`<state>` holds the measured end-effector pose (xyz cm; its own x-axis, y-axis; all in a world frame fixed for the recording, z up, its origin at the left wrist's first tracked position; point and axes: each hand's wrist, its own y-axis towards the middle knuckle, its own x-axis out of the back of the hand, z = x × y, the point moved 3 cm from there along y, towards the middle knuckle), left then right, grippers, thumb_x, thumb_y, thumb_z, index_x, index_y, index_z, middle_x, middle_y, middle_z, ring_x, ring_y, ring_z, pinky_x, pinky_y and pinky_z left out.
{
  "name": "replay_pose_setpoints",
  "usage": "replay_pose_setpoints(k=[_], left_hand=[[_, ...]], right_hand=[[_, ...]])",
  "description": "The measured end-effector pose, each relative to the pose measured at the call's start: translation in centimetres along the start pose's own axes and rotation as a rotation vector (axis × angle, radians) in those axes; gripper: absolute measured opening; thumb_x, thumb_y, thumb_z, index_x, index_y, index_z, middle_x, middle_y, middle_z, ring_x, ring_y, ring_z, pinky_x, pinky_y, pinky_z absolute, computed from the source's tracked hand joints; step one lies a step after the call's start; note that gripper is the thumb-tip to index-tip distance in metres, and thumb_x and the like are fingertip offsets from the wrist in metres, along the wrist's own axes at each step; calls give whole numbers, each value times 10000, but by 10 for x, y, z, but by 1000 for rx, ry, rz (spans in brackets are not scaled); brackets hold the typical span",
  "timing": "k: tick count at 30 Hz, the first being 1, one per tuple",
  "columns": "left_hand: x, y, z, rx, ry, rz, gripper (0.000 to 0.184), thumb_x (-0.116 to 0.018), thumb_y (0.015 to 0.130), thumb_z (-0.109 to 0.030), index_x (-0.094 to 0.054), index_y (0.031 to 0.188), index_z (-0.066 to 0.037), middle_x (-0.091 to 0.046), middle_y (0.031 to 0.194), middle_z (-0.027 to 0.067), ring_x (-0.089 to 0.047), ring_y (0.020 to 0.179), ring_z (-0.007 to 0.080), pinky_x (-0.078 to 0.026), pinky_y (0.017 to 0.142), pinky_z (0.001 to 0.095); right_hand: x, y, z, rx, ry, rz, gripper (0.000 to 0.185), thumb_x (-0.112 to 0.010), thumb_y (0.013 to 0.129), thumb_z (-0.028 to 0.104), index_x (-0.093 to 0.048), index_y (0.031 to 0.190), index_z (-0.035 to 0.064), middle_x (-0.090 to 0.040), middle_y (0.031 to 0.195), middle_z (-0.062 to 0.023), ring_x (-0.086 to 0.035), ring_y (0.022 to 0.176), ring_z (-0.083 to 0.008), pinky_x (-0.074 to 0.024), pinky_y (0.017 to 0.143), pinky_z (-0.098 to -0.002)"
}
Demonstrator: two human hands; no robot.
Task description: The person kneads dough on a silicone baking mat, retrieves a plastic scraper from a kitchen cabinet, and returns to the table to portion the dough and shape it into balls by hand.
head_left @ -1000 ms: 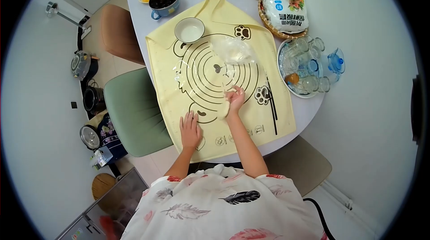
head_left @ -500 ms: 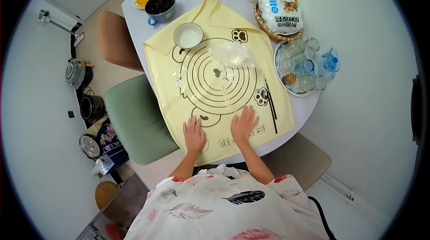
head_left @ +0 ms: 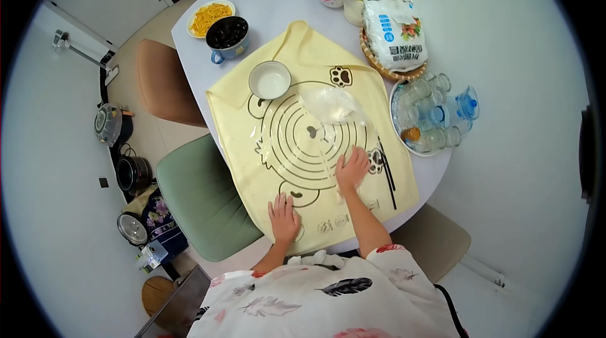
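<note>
A cream silicone kneading mat [head_left: 243, 142] with a printed bear face and rings lies on the table. My left hand [head_left: 285, 218] rests on its near left part, palm down with fingers spread. Further forward, my right hand [head_left: 353, 169] lies over the ring print near a paw mark, fingers stretched and nothing visible in them. Beyond it is a clear plastic bag [head_left: 333, 104] with something white inside, apart from my fingers. A white bowl [head_left: 270, 80] stands on the far left of the mat. Dark chopsticks [head_left: 387, 177] lie to the right of my right hand.
At the far left stand a plate of yellow strips [head_left: 211, 17] and a blue cup [head_left: 228, 36] with dark contents. Along the right are a wicker basket [head_left: 379, 63] under a white package [head_left: 394, 32], and a tray [head_left: 398, 120] of glass cups. Chairs [head_left: 202, 199] surround the table.
My right hand has moved forward across the mat, nearer the plastic bag. My left hand stays flat near the mat's close edge. The camera view has shifted, showing more of the table's far end.
</note>
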<state>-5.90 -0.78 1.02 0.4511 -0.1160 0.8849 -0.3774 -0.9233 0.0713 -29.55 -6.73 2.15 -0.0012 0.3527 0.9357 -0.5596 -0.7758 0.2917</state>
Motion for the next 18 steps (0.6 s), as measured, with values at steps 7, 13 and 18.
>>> replay_pose_setpoints(k=[7,13,18], left_hand=[[0,-2,1,-8,18,6,465,-451,804,-134,-410,1258,-48,-343,1350,136,-256,1293,291,-138,1078,491],[2,0,0,9,35,33,423,-410,845,-142,-410,1260,-57,-351,1345,121,-256,1294,268,-126,1086,469],[0,0,1,2,27,9,423,-423,842,-140,-412,1258,-62,-355,1342,118,-261,1291,266,-129,1087,469]], right_hand=[[-12,-25,-38,-867,1453,-33,253,-460,849,191,-576,1009,32,-558,1092,-107,-465,1077,-236,-294,951,-417],[36,-91,10,59,-119,179,495,-482,845,322,-433,1263,63,-403,1312,-177,-352,1229,-288,-210,1022,-504],[35,-112,11,37,-133,255,603,-472,838,383,-326,1348,96,-291,1390,-174,-279,1267,-346,-176,1036,-530]])
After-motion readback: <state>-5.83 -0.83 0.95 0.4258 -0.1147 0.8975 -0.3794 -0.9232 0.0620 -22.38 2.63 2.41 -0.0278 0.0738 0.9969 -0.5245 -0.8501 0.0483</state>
